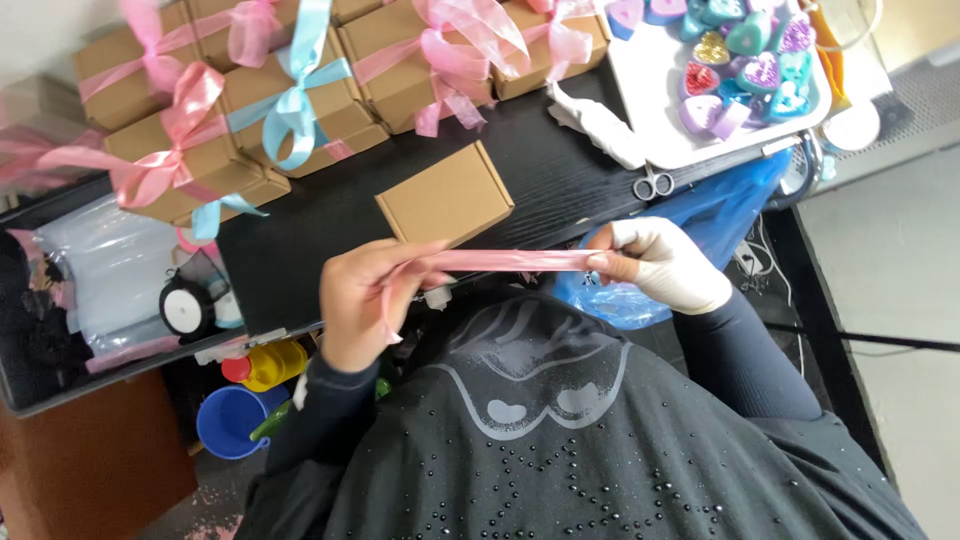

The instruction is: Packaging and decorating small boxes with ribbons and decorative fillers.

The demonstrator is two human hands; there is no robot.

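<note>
Head view, looking down past a dark beaded garment onto a black counter [560,170]. Left hand [365,300], bare, is closed on one end of a pink ribbon [500,261]; the fingers pinch it and a loose loop of the same ribbon hangs down along the palm side. Right hand [665,262], in a pale glove, pinches the other end between thumb and fingertips. The ribbon runs taut and roughly level between the two hands, held in the air just above the near edge of the counter, close to the body. Directly beyond the ribbon, on the counter, lies a plain brown cardboard box [445,195], closed, with no bow, set apart from the others and turned slightly askew. Further back stands a group of like boxes already tied: several with pink bows [170,140] and one with a light blue bow [295,95]. To the right, a white tray [655,125] carries heart-shaped pieces [745,60] in teal, purple, pink and red, some glittered. Small scissors [652,184] lie on the counter just below the tray's near edge; a white crumpled object [600,125] lies beside the tray, kind cannot be told. A blue plastic bag [700,215] hangs at the counter edge behind the right hand. Lower left, below counter level: a blue cup [228,420] and a yellow bottle with red cap [265,365].
</note>
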